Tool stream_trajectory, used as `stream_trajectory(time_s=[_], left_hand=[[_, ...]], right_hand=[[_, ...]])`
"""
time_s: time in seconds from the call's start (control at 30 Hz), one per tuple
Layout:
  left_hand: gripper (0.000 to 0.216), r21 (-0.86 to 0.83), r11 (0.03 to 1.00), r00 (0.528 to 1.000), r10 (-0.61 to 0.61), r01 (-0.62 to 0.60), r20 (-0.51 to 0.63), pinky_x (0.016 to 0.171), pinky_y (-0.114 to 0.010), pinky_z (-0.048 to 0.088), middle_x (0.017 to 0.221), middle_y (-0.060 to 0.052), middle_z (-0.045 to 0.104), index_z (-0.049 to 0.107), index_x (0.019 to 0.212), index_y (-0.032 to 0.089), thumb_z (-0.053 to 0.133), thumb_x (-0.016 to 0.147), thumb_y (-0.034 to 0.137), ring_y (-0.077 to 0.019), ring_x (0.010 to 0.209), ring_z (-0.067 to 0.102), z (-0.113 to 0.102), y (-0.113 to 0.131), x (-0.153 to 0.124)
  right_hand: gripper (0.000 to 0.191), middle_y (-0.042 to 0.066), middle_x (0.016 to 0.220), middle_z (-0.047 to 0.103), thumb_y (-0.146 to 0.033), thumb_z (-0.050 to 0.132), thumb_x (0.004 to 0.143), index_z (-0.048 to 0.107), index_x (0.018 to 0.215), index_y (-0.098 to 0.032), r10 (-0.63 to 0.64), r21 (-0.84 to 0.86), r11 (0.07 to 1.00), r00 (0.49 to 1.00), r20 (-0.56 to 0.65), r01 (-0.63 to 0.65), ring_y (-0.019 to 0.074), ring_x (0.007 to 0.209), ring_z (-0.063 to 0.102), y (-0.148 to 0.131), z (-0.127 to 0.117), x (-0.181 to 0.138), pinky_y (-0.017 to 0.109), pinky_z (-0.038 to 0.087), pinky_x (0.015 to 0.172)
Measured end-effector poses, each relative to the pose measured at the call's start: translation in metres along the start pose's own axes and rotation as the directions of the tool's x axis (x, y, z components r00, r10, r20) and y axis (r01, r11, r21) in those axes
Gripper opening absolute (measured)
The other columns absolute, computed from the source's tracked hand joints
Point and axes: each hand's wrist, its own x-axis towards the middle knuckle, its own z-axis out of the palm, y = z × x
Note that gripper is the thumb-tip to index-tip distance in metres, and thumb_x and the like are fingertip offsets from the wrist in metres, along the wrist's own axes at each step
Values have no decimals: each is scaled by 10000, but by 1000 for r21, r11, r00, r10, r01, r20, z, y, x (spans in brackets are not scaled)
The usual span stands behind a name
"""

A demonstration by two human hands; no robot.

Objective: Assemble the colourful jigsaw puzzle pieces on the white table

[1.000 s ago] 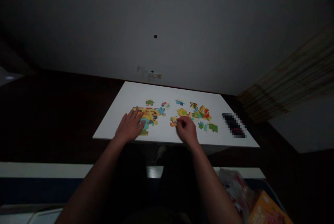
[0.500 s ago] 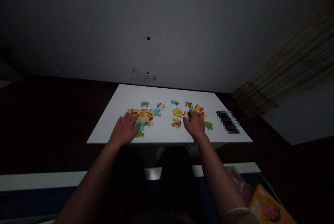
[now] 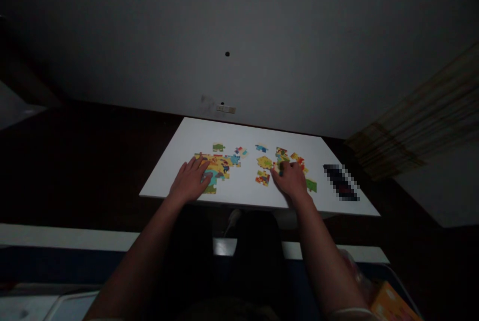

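Observation:
My left hand [image 3: 190, 180] lies flat, fingers spread, on the left part of a joined section of jigsaw puzzle [image 3: 219, 165] with yellow, teal and green colours. The hand covers some of that section. My right hand [image 3: 291, 179] is among loose pieces on the right, its fingers bent down and closed on a puzzle piece [image 3: 277, 166], mostly hidden under them. Left of this hand lie a yellow-green piece [image 3: 264, 162] and an orange-brown piece [image 3: 262, 178]. Beyond it are an orange piece [image 3: 298, 160] and a multicoloured piece [image 3: 281, 152]; a green piece [image 3: 311, 185] is at its right.
The white table [image 3: 164, 174] also holds a green piece [image 3: 219, 147], a red-and-blue piece [image 3: 241, 151] and a blue piece [image 3: 261, 148] farther back. A blurred-out dark object [image 3: 341, 182] lies at the right. An orange box [image 3: 392, 303] is beside me at lower right.
The view has turned slightly left, so everything sits farther right. My left hand stays on the joined section. My right hand's fingers have shifted slightly over the loose pieces.

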Motion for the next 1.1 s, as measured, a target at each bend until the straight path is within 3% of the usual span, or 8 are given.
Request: stream_trajectory(time_s=[0.13, 0.27, 0.47, 0.63, 0.73, 0.87, 1.0, 1.1], left_hand=[[631, -7, 1000, 1000, 9, -9, -8, 1377, -622, 258, 1870, -97, 257, 477, 1711, 241, 378, 1158, 527, -378, 1714, 279, 1, -1, 0], [642, -4, 1000, 1000, 9, -9, -6, 1376, -626, 255, 1874, -102, 244, 468, 1718, 229, 361, 1162, 529, -388, 1714, 274, 0, -1, -1], [627, -8, 1000, 1000, 7, -7, -8, 1379, -620, 249, 1869, -108, 255, 479, 1710, 225, 393, 1157, 509, -384, 1714, 279, 0, 1, -1], [623, -27, 1000, 1000, -3, 2, -6, 1383, -614, 248, 1868, -103, 260, 490, 1703, 224, 399, 1153, 502, -380, 1718, 271, -1, 1, -2], [607, -43, 999, 1000, 0, -1, -20, 1377, -625, 258, 1867, -97, 262, 497, 1697, 239, 423, 1150, 492, -382, 1714, 283, -1, 2, -4], [599, -51, 999, 999, -2, 0, -36, 1381, -621, 257, 1862, -100, 278, 507, 1691, 238, 433, 1153, 491, -374, 1715, 284, 0, 3, -6], [602, -58, 998, 998, 2, -6, -62, 1381, -629, 264, 1849, -115, 312, 522, 1686, 230, 465, 1142, 482, -373, 1709, 301, 4, 2, -7], [603, -65, 998, 996, 1, -7, -89, 1378, -630, 278, 1831, -121, 360, 536, 1678, 230, 500, 1127, 472, -378, 1702, 314, 8, 2, -7]], right_hand=[[580, 298, 1277, 693, -546, 561, 1094, 689, 1431, -92, 36, -16, 999, 998, 45, -35, 457, 1238, 638, -3, -5, -7, 542, 451, 1062], [556, 312, 1289, 688, -489, 649, 1055, 681, 1422, -73, 60, 42, 997, 998, 26, -61, 486, 1255, 637, -2, -3, -8, 555, 458, 1069], [568, 234, 1367, 626, -349, 717, 942, 654, 1460, -126, 68, 252, 967, 992, -106, -39, 378, 1198, 672, -6, -2, -10, 468, 533, 1039], [424, 230, 1265, 704, -318, 618, 943, 767, 1289, -123, 80, 436, 899, 965, -249, 38, 364, 1174, 679, -20, -9, -4, 501, 538, 1050], [420, 174, 1086, 777, -407, 649, 941, 798, 1245, -158, 52, 632, 768, 974, -220, 102, 317, 969, 719, -48, -12, 12, 471, 578, 917], [461, 101, 909, 789, -458, 710, 903, 797, 1263, -184, -153, 816, 562, 986, -60, 137, 260, 773, 700, -116, -1, 42, 414, 577, 767], [387, 85, 1005, 803, -451, 761, 837, 769, 1141, -212, -230, 910, 415, 967, 106, -1, 222, 766, 697, -188, 25, 67, 364, 584, 713], [392, 52, 910, 767, -525, 735, 839, 722, 1083, -219, -260, 915, 396, 946, 192, -77, 194, 676, 661, -220, 45, 80, 326, 553, 616]])
